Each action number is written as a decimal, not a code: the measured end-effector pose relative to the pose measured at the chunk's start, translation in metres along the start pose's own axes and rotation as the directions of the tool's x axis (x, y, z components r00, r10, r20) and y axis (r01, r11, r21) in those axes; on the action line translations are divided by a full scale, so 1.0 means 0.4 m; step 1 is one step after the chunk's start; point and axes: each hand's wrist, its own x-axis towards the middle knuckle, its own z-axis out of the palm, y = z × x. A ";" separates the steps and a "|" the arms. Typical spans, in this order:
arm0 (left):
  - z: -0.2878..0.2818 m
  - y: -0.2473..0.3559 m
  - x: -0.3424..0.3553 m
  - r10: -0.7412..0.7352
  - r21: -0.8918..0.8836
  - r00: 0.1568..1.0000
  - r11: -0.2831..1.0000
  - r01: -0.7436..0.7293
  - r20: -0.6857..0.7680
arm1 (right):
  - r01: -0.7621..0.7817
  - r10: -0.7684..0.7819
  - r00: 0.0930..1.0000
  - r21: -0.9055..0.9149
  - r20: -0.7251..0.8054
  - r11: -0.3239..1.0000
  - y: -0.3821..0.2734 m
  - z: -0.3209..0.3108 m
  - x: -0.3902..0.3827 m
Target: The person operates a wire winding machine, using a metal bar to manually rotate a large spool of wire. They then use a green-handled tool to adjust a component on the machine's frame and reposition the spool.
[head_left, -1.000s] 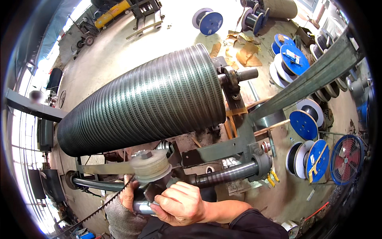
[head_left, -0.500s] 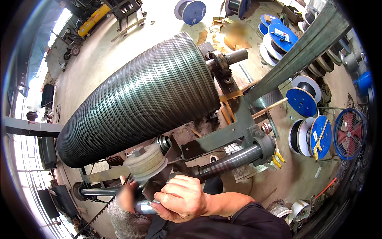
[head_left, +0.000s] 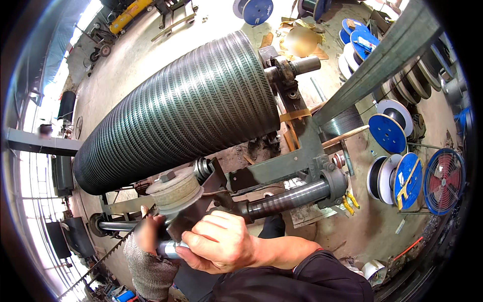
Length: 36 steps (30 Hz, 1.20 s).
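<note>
My right hand (head_left: 219, 244) is closed, its fingers curled round the end of a short silver metal cylinder (head_left: 169, 249) under a dark metal bracket (head_left: 187, 217). At the cylinder's other side is my left hand (head_left: 147, 235), below a grey knitted sleeve (head_left: 151, 267). It is partly blurred and its grip is hidden. On top of the bracket sits a pale grooved wheel (head_left: 175, 190) with a bolt through its centre. The bracket rides on a thick shiny round bar (head_left: 289, 200). Just beyond lies a large metal drum (head_left: 181, 110), its surface covered in close rows of fine ridges or teeth.
A toothed metal strip (head_left: 103, 259) runs down to the lower left. A slanting steel beam (head_left: 377, 65) crosses the upper right. Blue-and-white spools (head_left: 387, 133) and a red-bladed fan (head_left: 445, 181) stand to the right. Yellow-handled pliers (head_left: 348, 205) lie near the bar's end.
The view has shifted a little. Both hands, with the bracket and grooved wheel, have moved slightly left relative to the drum. My right hand keeps its hold on the cylinder.
</note>
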 end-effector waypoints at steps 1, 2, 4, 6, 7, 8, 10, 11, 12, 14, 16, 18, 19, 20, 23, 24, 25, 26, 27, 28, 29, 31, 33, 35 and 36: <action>-0.004 0.014 0.001 0.008 0.003 1.000 1.000 -0.008 -0.018 | 0.005 -0.005 1.000 0.007 -0.003 1.000 -0.004 -0.002 0.000; -0.003 0.014 -0.002 -0.002 0.007 1.000 1.000 0.002 -0.016 | 0.007 -0.007 1.000 0.007 -0.008 1.000 -0.005 -0.001 -0.002; -0.004 0.011 -0.009 -0.019 0.018 1.000 1.000 0.019 -0.011 | 0.014 -0.013 0.999 0.014 -0.044 1.000 -0.010 0.002 -0.003; 0.011 0.021 -0.005 -0.106 -0.040 0.992 0.994 0.103 -0.074 | 0.026 -0.024 0.997 0.019 -0.079 1.000 -0.010 0.004 -0.007; 0.019 0.017 -0.006 -0.132 -0.076 0.986 0.989 0.124 -0.102 | 0.032 -0.029 0.995 0.022 -0.096 0.999 -0.011 0.006 -0.007; 0.034 0.012 -0.008 -0.159 -0.120 0.979 0.982 0.145 -0.126 | 0.030 -0.028 0.995 0.022 -0.100 0.999 -0.009 0.003 -0.012; 0.065 -0.002 -0.012 -0.192 -0.200 0.967 0.967 0.157 -0.167 | 0.027 -0.025 0.994 0.023 -0.106 0.999 -0.004 -0.002 -0.018; 0.064 -0.005 -0.012 -0.189 -0.197 0.968 0.968 0.156 -0.165 | 0.027 -0.024 0.993 0.028 -0.114 0.999 -0.006 -0.001 -0.018; 0.065 -0.007 -0.016 -0.189 -0.195 0.968 0.968 0.156 -0.163 | 0.027 -0.023 0.992 0.033 -0.121 0.999 -0.007 0.000 -0.018; 0.066 0.005 -0.021 -0.241 -0.244 0.957 0.950 0.197 -0.164 | 0.025 -0.020 0.992 0.037 -0.127 0.999 -0.009 0.002 -0.020; 0.061 0.001 -0.026 -0.248 -0.232 0.957 0.950 0.209 -0.152 | 0.020 -0.015 0.992 0.037 -0.123 0.999 -0.011 0.007 -0.026; 0.057 0.002 -0.034 -0.267 -0.215 0.955 0.948 0.235 -0.132 | 0.015 -0.009 0.993 0.052 -0.116 0.999 -0.013 0.007 -0.029; 0.052 0.007 -0.036 -0.262 -0.187 0.957 0.953 0.237 -0.125 | 0.013 -0.006 0.994 0.059 -0.113 0.998 -0.013 0.007 -0.030; 0.046 0.014 -0.039 -0.259 -0.156 0.958 0.958 0.240 -0.119 | 0.012 -0.006 0.994 0.059 -0.105 0.998 -0.014 0.005 -0.028; 0.026 0.041 -0.027 -0.217 -0.072 0.969 0.975 0.210 -0.118 | 0.014 -0.008 0.996 0.057 -0.092 0.998 -0.017 0.001 -0.023; 0.024 0.046 -0.023 -0.224 -0.083 0.967 0.973 0.215 -0.120 | 0.016 -0.011 0.996 0.058 -0.094 0.998 -0.016 0.001 -0.022; 0.026 0.049 -0.022 -0.235 -0.107 0.963 0.969 0.222 -0.130 | 0.019 -0.013 0.995 0.058 -0.096 0.998 -0.016 0.000 -0.022; 0.027 0.051 -0.019 -0.243 -0.131 0.960 0.965 0.225 -0.140 | 0.021 -0.016 0.995 0.055 -0.096 0.998 -0.015 0.001 -0.022; 0.034 0.052 -0.019 -0.257 -0.169 0.953 0.958 0.230 -0.159 | 0.023 -0.018 0.995 0.051 -0.097 0.998 -0.015 0.002 -0.024; 0.034 0.043 -0.021 -0.204 -0.138 0.967 0.973 0.184 -0.150 | 0.026 -0.021 0.995 0.048 -0.098 0.999 -0.015 0.003 -0.025; 0.036 0.032 -0.024 -0.153 -0.111 0.979 0.984 0.138 -0.138 | 0.024 -0.019 0.994 0.047 -0.108 0.999 -0.014 0.004 -0.028; 0.035 -0.005 -0.029 -0.010 -0.037 0.997 0.999 0.007 -0.083 | 0.020 -0.014 0.992 0.042 -0.128 0.999 -0.013 0.005 -0.031; 0.043 -0.020 -0.037 0.034 -0.068 0.997 0.997 -0.039 -0.073 | 0.021 -0.014 0.990 0.048 -0.143 0.999 -0.017 0.003 -0.032; 0.057 -0.020 -0.031 -0.104 -0.097 0.993 0.990 0.098 -0.063 | 0.017 -0.012 0.989 0.033 -0.148 0.999 -0.014 -0.002 -0.034; 0.067 -0.021 -0.024 -0.170 -0.114 0.984 0.980 0.163 -0.055 | 0.012 -0.009 0.990 0.021 -0.139 1.000 -0.010 -0.005 -0.038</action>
